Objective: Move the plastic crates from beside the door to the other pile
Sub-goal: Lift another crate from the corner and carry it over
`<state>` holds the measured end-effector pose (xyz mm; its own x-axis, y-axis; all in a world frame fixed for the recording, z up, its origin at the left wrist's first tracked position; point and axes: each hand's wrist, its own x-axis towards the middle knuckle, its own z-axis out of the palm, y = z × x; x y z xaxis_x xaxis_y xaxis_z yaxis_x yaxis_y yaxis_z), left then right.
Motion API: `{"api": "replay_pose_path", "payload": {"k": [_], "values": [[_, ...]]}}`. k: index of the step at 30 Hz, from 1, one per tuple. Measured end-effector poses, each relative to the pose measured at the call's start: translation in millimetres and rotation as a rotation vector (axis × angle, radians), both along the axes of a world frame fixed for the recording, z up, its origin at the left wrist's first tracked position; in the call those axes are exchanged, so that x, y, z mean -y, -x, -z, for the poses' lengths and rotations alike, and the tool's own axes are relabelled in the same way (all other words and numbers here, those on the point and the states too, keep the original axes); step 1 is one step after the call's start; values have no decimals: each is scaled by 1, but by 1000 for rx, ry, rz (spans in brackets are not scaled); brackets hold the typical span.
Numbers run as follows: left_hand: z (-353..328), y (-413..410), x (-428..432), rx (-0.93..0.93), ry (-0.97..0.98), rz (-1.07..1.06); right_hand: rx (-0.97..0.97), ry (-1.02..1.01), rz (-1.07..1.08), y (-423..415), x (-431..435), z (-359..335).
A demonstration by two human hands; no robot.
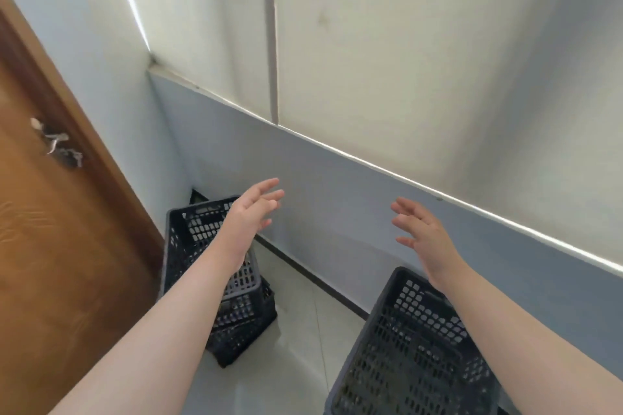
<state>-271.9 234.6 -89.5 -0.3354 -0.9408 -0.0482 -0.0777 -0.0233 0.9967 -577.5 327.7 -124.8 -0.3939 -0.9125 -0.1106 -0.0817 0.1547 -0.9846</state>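
A stack of black perforated plastic crates [199,229] stands in the corner beside the wooden door [50,246]. A second pile of dark crates [404,347] rises at the lower right, against the wall. My left hand [253,216] hovers open above the right edge of the corner stack, fingers spread, holding nothing. Over the far rim of the right pile floats my right hand [421,232], open too and empty. Both forearms reach forward and hide parts of each pile.
The brown door with a metal handle and keys [55,141] fills the left side. A pale blue wall [337,212] runs behind both piles, with white panels above. A strip of light tiled floor [296,330] lies between the piles.
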Motion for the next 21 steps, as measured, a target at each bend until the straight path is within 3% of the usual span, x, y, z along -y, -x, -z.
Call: {"api": "replay_pose_path", "payload": {"k": [14, 21], "values": [[-2, -236, 73, -15, 15, -290, 10, 48, -339, -237, 165, -22], [2, -304, 104, -60, -5, -351, 24, 46, -398, -316, 213, -23]]}}
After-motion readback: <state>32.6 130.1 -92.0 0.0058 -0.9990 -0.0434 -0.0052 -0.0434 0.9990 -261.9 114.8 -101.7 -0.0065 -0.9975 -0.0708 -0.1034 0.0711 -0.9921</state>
